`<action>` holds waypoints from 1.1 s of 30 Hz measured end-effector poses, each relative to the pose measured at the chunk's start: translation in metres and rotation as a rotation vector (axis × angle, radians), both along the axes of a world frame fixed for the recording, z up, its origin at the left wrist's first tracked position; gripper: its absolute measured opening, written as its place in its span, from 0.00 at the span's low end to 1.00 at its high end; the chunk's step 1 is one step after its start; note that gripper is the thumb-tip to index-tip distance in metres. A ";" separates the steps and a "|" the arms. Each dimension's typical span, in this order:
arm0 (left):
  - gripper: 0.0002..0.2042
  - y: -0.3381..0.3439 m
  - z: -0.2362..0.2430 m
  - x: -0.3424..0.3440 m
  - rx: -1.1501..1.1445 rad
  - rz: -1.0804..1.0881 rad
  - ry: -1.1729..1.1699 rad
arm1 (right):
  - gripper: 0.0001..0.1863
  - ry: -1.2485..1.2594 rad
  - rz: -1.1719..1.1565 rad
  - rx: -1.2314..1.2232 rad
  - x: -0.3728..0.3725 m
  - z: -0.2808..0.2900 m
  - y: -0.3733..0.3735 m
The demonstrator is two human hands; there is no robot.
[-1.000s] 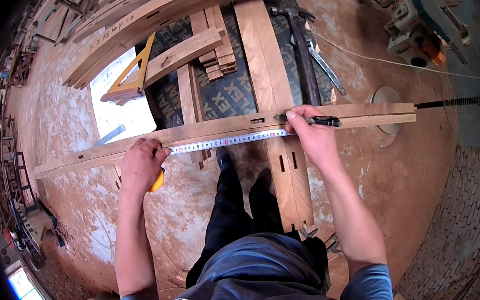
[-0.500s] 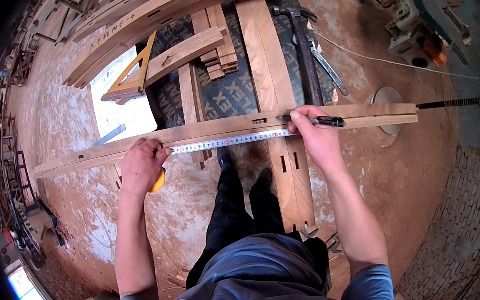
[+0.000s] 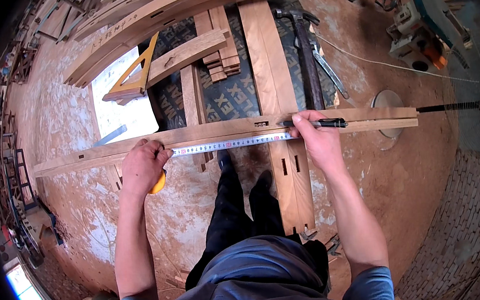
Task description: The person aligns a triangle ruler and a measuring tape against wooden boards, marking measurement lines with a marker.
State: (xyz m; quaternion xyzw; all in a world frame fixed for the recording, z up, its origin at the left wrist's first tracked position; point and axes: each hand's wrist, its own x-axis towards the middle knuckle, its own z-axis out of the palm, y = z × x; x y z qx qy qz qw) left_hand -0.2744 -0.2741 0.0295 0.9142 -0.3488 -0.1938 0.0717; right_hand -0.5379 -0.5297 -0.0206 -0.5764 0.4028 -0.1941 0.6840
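Note:
A long wooden rail with small mortise slots lies crosswise in front of me. Along its near edge runs the white blade of a tape measure. My left hand is closed on the tape near the rail's left half, and the yellow tape case shows below its palm. In my right hand is a black pen, its tip pointing left toward the rail just right of a mortise. The thumb and fingers of that hand are pinched at the blade's right part, hiding its end.
Beneath the rail, paired boards run away from me. A hammer and a wrench lie to their right. A yellow set square rests on the left, by white paper. A power machine stands at far right.
My right hand and the pen have shifted slightly down and to the right, and the pen tip sits lower on the rail. The left hand stays on the tape.

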 end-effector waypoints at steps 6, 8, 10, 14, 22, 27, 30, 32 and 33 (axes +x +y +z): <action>0.14 0.001 -0.001 0.001 0.004 -0.013 -0.010 | 0.10 0.051 -0.010 -0.013 0.000 0.000 0.001; 0.14 0.001 -0.001 0.001 -0.010 -0.020 -0.007 | 0.10 0.073 -0.001 -0.029 0.000 0.000 0.000; 0.14 0.001 -0.001 0.001 -0.016 -0.019 -0.007 | 0.10 0.079 -0.005 -0.035 0.000 0.000 0.000; 0.14 0.001 -0.002 0.001 -0.025 -0.012 0.001 | 0.09 0.093 -0.010 -0.026 0.001 0.000 0.000; 0.14 0.003 -0.005 0.002 -0.016 0.001 0.016 | 0.09 0.104 -0.022 -0.018 0.001 0.000 0.001; 0.14 0.003 -0.004 0.002 -0.011 -0.002 -0.002 | 0.11 0.069 -0.051 -0.031 0.001 -0.004 0.003; 0.14 0.002 -0.004 0.002 -0.007 0.007 0.003 | 0.11 0.081 -0.045 -0.041 0.001 -0.004 0.003; 0.14 0.002 -0.003 0.001 -0.024 -0.002 0.004 | 0.11 0.107 -0.045 -0.052 0.001 -0.002 0.003; 0.14 0.002 -0.003 0.001 -0.027 -0.004 0.001 | 0.10 0.110 -0.035 -0.044 0.001 -0.001 0.003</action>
